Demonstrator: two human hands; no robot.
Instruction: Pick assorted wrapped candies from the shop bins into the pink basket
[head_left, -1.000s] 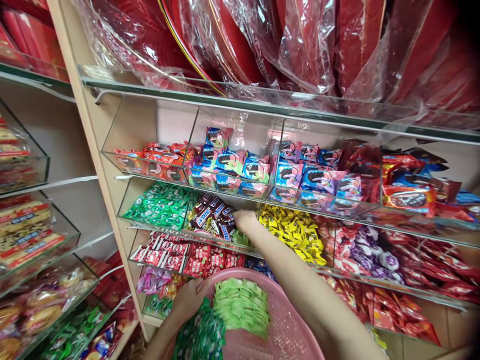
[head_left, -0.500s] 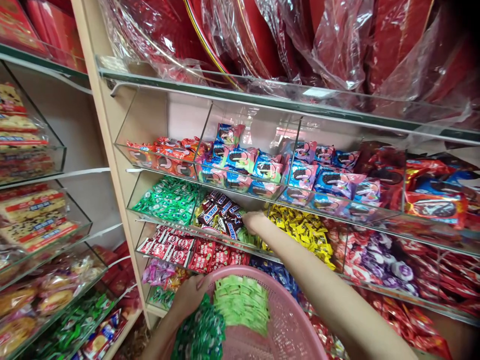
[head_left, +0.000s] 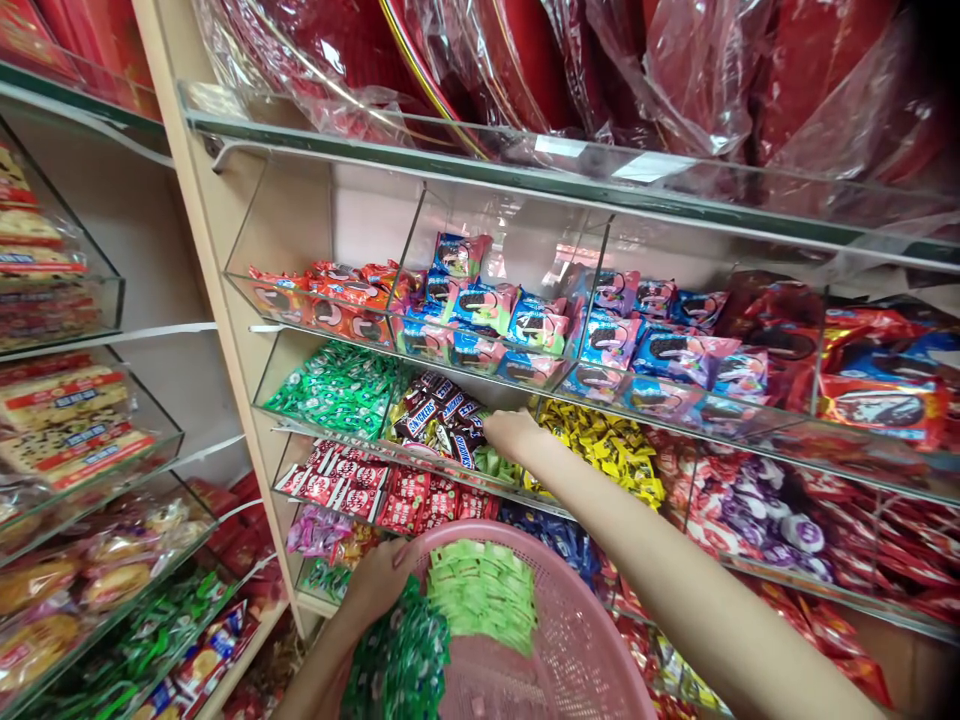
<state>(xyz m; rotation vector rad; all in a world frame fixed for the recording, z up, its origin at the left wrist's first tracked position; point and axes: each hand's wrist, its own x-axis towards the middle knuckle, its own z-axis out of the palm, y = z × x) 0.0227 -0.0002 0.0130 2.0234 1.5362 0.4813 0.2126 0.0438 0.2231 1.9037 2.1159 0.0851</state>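
The camera view has shifted slightly since half a second earlier, the shelves sitting a little higher, while the right hand (head_left: 514, 435) stays in the clear bin (head_left: 444, 461). Its fingertips are hidden; whether they are clamped on anything cannot be told. Light-green packets (head_left: 496, 466) lie at the hand's 7 o'clock, Snickers bars (head_left: 450, 418) at 9, yellow-wrapped sweets (head_left: 611, 455) at 3. At 8 o'clock, the left hand (head_left: 381, 578) grips the rim of a pink basket (head_left: 581, 635), at 6. Two piles are already in it, light-green above dark-green packets (head_left: 397, 655); bare floor remains, and no bin item is yet seen lifted. The basket is perforated and glossy; its light-green pile (head_left: 481, 597) overlaps in neat, flat layers, the dark-green one shiny and bunched.
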